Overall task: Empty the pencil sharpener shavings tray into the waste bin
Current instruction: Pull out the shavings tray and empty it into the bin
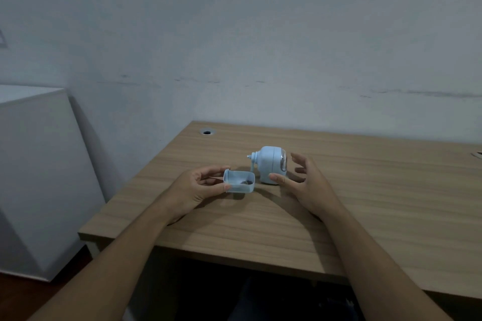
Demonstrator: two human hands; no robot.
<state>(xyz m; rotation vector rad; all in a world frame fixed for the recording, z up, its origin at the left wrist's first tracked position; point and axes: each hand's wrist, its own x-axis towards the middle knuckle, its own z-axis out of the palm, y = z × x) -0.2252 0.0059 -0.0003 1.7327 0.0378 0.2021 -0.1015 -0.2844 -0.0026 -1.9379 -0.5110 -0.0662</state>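
A plain office or study room, by the look of it. A wood-grain laminate desk [352, 206] stands pushed against a bare, scuffed pale wall [260, 34] — and the desk has a round metal cable grommet [207, 132] set in its far left corner, the kind made for computer leads. A white cabinet [36, 169] stands to the left on a reddish-brown floor [15, 286]. A crank pencil sharpener [270, 164] sits on the desk.

surface: wooden desk [365, 203] | on it: pale blue pencil sharpener [271, 164], upright
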